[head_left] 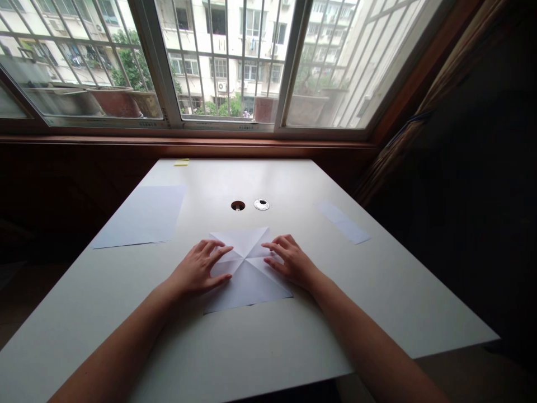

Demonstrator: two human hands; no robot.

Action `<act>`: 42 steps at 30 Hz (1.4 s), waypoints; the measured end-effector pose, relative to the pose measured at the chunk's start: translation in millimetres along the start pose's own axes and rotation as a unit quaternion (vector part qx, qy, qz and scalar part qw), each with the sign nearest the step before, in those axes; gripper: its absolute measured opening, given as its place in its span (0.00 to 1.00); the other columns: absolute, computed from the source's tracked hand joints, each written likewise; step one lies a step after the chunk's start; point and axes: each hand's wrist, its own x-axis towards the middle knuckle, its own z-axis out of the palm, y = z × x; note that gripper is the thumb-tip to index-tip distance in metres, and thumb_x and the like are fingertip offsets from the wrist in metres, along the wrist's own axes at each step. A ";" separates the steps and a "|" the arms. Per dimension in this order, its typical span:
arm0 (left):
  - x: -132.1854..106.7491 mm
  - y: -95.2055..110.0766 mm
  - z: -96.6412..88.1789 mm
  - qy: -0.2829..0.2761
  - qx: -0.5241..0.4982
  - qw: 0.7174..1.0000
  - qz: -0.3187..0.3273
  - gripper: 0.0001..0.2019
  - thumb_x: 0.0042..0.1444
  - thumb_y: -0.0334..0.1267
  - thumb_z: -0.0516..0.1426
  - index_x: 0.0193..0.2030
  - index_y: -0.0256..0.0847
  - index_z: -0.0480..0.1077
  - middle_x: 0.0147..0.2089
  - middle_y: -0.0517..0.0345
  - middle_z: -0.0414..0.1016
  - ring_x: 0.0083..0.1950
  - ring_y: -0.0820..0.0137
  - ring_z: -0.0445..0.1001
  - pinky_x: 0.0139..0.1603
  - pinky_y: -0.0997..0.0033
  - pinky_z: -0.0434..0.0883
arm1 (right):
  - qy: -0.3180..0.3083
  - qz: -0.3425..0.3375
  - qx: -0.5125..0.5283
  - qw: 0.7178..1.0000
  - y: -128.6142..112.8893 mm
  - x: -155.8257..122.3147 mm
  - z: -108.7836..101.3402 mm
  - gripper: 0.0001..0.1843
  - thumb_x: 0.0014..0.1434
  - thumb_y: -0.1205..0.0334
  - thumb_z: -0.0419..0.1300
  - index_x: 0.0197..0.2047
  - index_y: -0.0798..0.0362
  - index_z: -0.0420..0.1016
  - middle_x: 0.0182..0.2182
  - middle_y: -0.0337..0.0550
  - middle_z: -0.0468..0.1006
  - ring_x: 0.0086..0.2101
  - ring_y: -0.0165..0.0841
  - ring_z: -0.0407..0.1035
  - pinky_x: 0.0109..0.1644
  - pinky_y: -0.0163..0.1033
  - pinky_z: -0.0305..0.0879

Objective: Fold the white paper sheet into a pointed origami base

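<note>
A white square sheet of paper (247,285) lies on the table in front of me, with creases that cross at its middle. Over its left edge rests my left hand (203,266), fingers spread and thumb stretched toward the centre. My right hand (291,260) is at the right edge, its fingers apart and their tips on or just above the paper. Neither hand grips the sheet. Parts of both side edges are hidden under the hands.
The white table (201,358) carries a larger paper sheet (140,215) at the left and a narrow paper strip (344,221) at the right. Farther back are an open cable hole (238,206), a round cap (262,205) and a yellow slip (182,162). Barred windows stand behind.
</note>
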 end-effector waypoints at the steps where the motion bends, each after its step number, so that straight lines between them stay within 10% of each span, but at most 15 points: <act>1: -0.3 -1.7 1.5 0.003 0.007 1.000 -0.002 0.31 0.60 0.58 0.54 0.68 0.51 0.58 0.63 0.50 0.64 0.62 0.54 0.61 0.61 0.52 0.63 | 0.000 -0.005 0.000 1.000 0.0 -0.1 -0.2 0.20 0.63 0.54 0.59 0.58 0.45 0.71 0.43 0.48 0.74 0.47 0.45 0.63 0.53 0.53 0.67; 8: -5.1 -13.0 14.1 0.044 0.085 0.993 -0.065 0.27 0.63 0.59 0.49 0.65 0.52 0.63 0.65 0.51 0.66 0.60 0.53 0.64 0.57 0.53 0.63 | 0.002 -0.046 0.012 0.999 -6.3 -0.8 -4.9 0.21 0.61 0.48 0.60 0.55 0.45 0.74 0.46 0.49 0.74 0.48 0.45 0.64 0.54 0.53 0.66; 19: -1.8 3.8 -7.8 0.037 0.079 0.990 -0.111 0.20 0.66 0.54 0.48 0.48 0.45 0.75 0.33 0.54 0.75 0.33 0.64 0.73 0.30 0.69 0.67 | -0.073 -0.033 0.016 0.997 -8.7 1.1 1.1 0.37 0.56 0.37 0.62 0.64 0.46 0.66 0.60 0.52 0.69 0.60 0.49 0.61 0.66 0.59 0.52; 24: 0.4 -4.6 -1.3 0.087 0.021 0.996 -0.025 0.19 0.64 0.53 0.53 0.54 0.46 0.72 0.52 0.49 0.74 0.53 0.57 0.71 0.51 0.56 0.73 | -0.120 -0.021 0.049 0.991 -8.4 1.3 -2.2 0.43 0.54 0.36 0.63 0.67 0.45 0.61 0.64 0.49 0.64 0.65 0.48 0.55 0.70 0.60 0.42; 28: 0.5 -13.8 4.3 0.031 0.005 0.999 0.023 0.32 0.60 0.59 0.54 0.68 0.49 0.59 0.70 0.48 0.59 0.69 0.52 0.57 0.67 0.45 0.58 | -0.143 -0.038 0.079 0.986 -10.4 1.8 -8.5 0.43 0.55 0.39 0.63 0.69 0.43 0.57 0.66 0.48 0.63 0.66 0.47 0.53 0.71 0.60 0.39; 35: 0.9 -5.9 5.0 -0.018 0.027 0.999 -0.010 0.36 0.56 0.65 0.54 0.69 0.57 0.58 0.67 0.53 0.63 0.59 0.54 0.67 0.62 0.48 0.62 | -0.150 -0.038 0.068 0.986 -18.3 2.0 -4.9 0.44 0.57 0.36 0.60 0.70 0.46 0.54 0.67 0.48 0.60 0.67 0.46 0.50 0.71 0.58 0.36; 42: 2.2 -2.7 14.8 -0.027 0.029 0.999 0.018 0.41 0.55 0.67 0.53 0.71 0.49 0.54 0.71 0.48 0.57 0.72 0.50 0.52 0.70 0.44 0.46 | -0.142 -0.027 0.030 0.989 -22.3 0.5 4.2 0.46 0.57 0.32 0.56 0.71 0.46 0.53 0.67 0.48 0.60 0.67 0.45 0.50 0.72 0.57 0.36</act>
